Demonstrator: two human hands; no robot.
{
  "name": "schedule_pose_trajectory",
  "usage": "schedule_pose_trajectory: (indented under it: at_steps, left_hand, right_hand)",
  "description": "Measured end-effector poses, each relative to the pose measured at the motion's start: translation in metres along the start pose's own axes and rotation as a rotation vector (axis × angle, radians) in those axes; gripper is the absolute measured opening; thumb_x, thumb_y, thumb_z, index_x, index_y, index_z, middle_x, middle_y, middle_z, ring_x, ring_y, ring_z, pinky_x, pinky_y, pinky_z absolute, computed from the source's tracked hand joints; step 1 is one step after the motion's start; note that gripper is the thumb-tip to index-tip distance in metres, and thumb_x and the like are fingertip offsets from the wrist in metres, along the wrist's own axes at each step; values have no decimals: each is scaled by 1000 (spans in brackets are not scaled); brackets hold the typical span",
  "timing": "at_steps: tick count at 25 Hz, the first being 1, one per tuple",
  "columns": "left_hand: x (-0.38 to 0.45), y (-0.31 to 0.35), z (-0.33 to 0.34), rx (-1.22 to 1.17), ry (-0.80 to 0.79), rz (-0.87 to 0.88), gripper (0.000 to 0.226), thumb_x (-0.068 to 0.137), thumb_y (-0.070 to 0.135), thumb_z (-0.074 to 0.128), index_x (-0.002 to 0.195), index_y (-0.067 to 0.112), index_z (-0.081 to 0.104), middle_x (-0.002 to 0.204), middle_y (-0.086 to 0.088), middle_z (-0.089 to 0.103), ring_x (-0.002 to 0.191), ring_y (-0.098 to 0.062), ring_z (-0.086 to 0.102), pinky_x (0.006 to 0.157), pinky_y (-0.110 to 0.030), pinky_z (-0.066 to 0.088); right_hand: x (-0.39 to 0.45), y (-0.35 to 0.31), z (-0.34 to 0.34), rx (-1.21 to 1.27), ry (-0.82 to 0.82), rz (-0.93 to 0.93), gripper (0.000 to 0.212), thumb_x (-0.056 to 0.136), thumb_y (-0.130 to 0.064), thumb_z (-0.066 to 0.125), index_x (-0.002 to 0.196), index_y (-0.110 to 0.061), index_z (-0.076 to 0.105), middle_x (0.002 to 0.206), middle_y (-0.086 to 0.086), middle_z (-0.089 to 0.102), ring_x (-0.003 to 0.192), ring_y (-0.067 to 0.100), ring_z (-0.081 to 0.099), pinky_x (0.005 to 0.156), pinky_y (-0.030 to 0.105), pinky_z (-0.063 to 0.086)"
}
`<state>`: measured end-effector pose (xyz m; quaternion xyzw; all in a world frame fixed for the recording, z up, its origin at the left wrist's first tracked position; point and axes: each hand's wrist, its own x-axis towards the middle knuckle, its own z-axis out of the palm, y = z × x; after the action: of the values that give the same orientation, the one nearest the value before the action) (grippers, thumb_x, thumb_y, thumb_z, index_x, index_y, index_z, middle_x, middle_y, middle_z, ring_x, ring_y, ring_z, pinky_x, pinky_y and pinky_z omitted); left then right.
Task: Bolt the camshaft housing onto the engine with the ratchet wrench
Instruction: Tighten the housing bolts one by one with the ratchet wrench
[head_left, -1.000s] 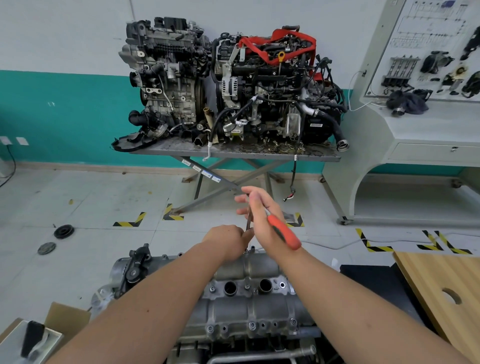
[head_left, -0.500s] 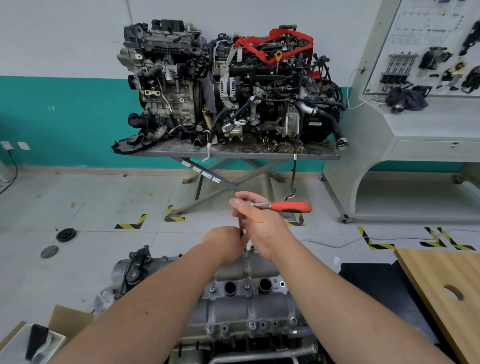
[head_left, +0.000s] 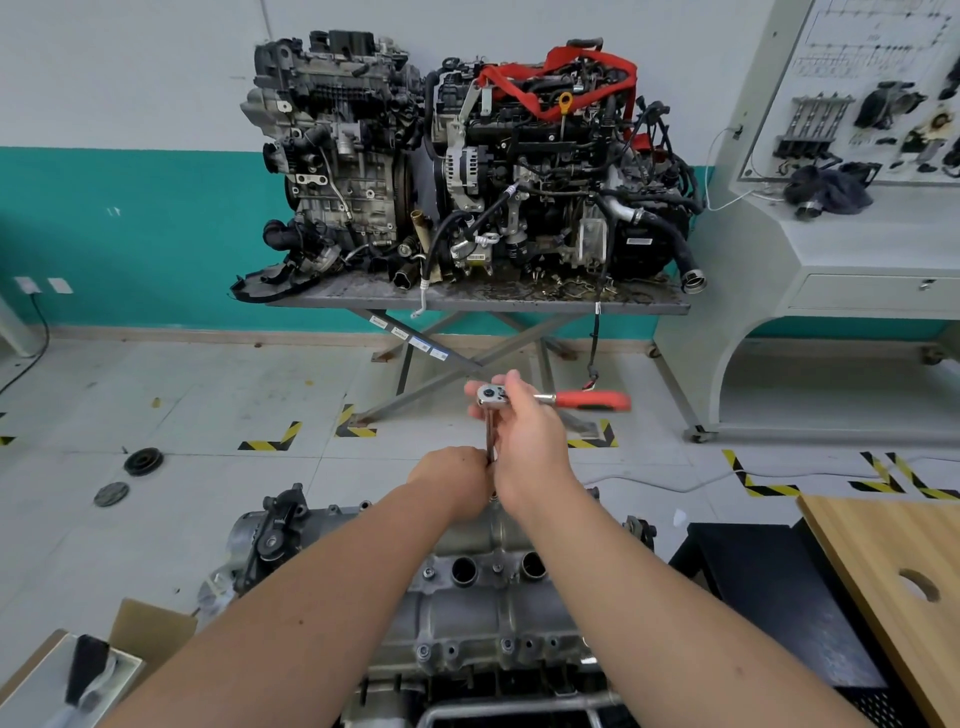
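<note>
The grey aluminium camshaft housing (head_left: 483, 608) lies on the engine just below me, with two round plug holes on top. A ratchet wrench (head_left: 592, 400) with an orange-red handle stands over its far edge on a long vertical extension bar. The handle points right. My right hand (head_left: 524, 441) grips the wrench at its chrome head. My left hand (head_left: 457, 480) is curled round the lower end of the extension, just above the housing. The socket and the bolt under it are hidden by my hands.
Two engines sit on a grey scissor-lift table (head_left: 483, 301) against the far wall. A grey training console (head_left: 841, 249) stands at the right. A wooden board (head_left: 893, 582) with a hole lies near right, a cardboard box (head_left: 145, 629) near left, two round discs (head_left: 143, 461) on the floor.
The wrench handle swung from pointing down toward me round to the right. My right hand shifted up to the ratchet head. The left hand stayed on the extension.
</note>
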<state>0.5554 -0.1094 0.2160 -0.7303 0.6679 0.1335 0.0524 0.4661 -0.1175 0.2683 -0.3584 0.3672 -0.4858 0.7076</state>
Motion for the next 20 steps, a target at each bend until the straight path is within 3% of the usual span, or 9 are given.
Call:
schedule_pose_trajectory:
  at_steps: [3, 6, 8, 11, 14, 16, 18, 20]
  left_hand:
    - [-1, 2, 2, -80, -1, -43, 41, 105, 46, 25, 93, 18, 52, 100, -6, 62, 90, -27, 57, 73, -34, 39]
    - [-1, 3, 3, -78, 12, -45, 46, 104, 51, 23, 95, 20, 55, 108, -6, 63, 100, -29, 60, 76, -35, 40]
    - [-1, 3, 2, -74, 33, -27, 45, 104, 51, 23, 86, 20, 51, 105, -6, 63, 93, -28, 59, 75, -35, 40]
    - [-1, 4, 0, -66, 58, -2, 41, 104, 42, 27, 74, 19, 43, 97, -9, 59, 80, -28, 51, 70, -34, 38]
    - [-2, 1, 0, -64, 50, 9, 21, 98, 28, 35, 85, 16, 45, 99, -9, 55, 83, -30, 52, 70, -34, 37]
    - [-4, 1, 0, -81, 50, 10, 16, 97, 26, 37, 89, 16, 46, 99, -8, 54, 87, -31, 54, 71, -34, 36]
    - [-6, 1, -1, -104, 53, 16, 27, 100, 31, 34, 81, 16, 45, 88, -5, 52, 80, -29, 51, 69, -33, 35]
    - [-7, -1, -2, -155, 38, 2, 41, 103, 42, 31, 71, 20, 45, 83, -3, 55, 79, -28, 53, 69, -34, 39]
  right_hand:
    - [15, -32, 0, -322, -43, 191, 19, 101, -24, 47, 86, -14, 49, 56, 2, 60, 49, 16, 47, 57, 30, 37]
    - [21, -55, 5, -586, -154, 303, 6, 97, -16, 48, 92, -13, 48, 54, -2, 55, 50, 16, 48, 62, 32, 38]
    - [21, -56, 11, -441, -24, 298, 9, 95, -8, 44, 89, -14, 47, 58, -2, 55, 50, 16, 49, 63, 31, 35]
    - [19, -40, 16, -4, 216, 197, 20, 93, 0, 40, 81, -14, 47, 63, 0, 57, 53, 15, 50, 63, 30, 36]
    - [15, -24, 20, 140, 309, 91, 19, 91, 1, 41, 80, -14, 48, 65, -2, 58, 50, 11, 50, 59, 24, 39]
    - [15, -21, 22, 113, 340, 49, 18, 89, -1, 40, 80, -14, 48, 62, -4, 57, 44, 9, 50, 60, 25, 39]
    - [17, -21, 22, -26, 336, 65, 15, 90, -4, 38, 84, -14, 48, 63, -3, 54, 41, 9, 48, 61, 28, 39]
    - [21, -28, 19, -319, 199, 115, 13, 94, -9, 40, 88, -16, 50, 65, -1, 51, 42, 10, 46, 57, 29, 40]
